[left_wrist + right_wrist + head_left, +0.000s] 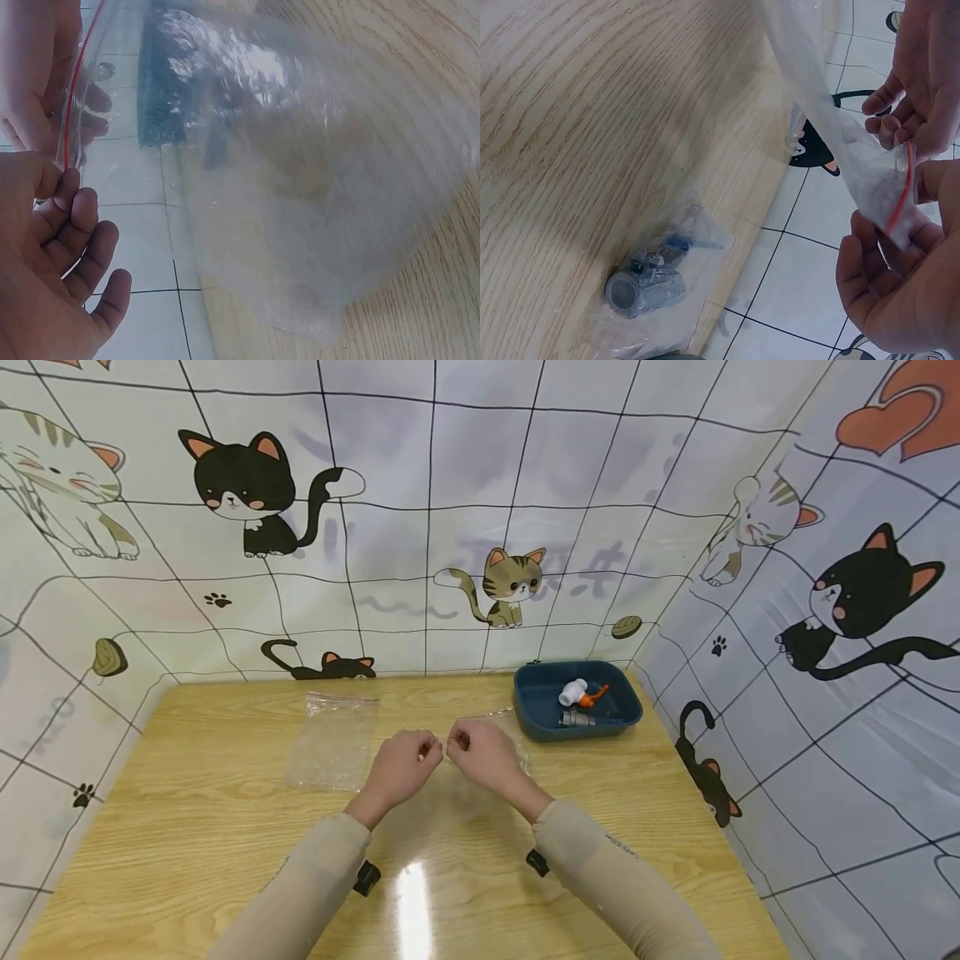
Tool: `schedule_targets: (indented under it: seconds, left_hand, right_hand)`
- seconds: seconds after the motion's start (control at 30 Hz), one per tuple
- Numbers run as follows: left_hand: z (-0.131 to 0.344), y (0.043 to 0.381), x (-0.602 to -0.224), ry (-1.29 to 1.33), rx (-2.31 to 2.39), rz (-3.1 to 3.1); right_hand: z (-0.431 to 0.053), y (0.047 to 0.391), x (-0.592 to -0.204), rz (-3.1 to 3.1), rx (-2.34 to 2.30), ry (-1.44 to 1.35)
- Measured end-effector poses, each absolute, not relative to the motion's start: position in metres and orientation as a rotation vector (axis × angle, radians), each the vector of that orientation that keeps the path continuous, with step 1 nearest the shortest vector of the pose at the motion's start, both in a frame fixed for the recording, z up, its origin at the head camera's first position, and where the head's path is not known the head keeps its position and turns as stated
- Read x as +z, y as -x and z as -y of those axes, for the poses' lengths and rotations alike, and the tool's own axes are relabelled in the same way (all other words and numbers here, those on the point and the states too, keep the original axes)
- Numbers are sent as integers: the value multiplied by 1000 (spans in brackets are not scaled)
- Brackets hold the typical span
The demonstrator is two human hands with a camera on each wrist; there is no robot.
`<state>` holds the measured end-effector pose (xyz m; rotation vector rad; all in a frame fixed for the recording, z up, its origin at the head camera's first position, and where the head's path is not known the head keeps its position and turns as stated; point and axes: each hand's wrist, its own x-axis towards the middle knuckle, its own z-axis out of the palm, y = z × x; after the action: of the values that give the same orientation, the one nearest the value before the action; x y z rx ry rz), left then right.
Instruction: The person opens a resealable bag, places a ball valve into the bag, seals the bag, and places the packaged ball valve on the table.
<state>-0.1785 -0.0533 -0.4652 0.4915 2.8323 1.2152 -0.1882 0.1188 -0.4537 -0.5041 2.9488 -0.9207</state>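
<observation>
- Grip of the left hand: thumb and index fingertip pinched together with no visible gap, the edge of a clear zip bag between them; the other fingers are loosely bent and spread.
- Grip of the right hand: likewise pinched, on the same bag's edge by its red seal line, the remaining fingers curved beneath.
- That bag is held up over the middle of the bench, between the two hands, its body hanging below.
- To the left, a second clear bag lies flat.
- On the right, just beside the tray, lies a third bag with a grey cylindrical fitting and a blue piece inside; the right hand partly covers it.
- Far right, the dark blue tray holds a white valve with an orange handle and, nearer, a grey fitting.
</observation>
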Motion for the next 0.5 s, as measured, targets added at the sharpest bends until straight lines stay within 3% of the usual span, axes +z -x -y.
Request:
schedule_targets:
  seconds: [0.5]
  left_hand:
    - [51, 180, -467, -449, 1207, -2859]
  right_hand:
    - [-121, 188, -452, -2903, -784, 579]
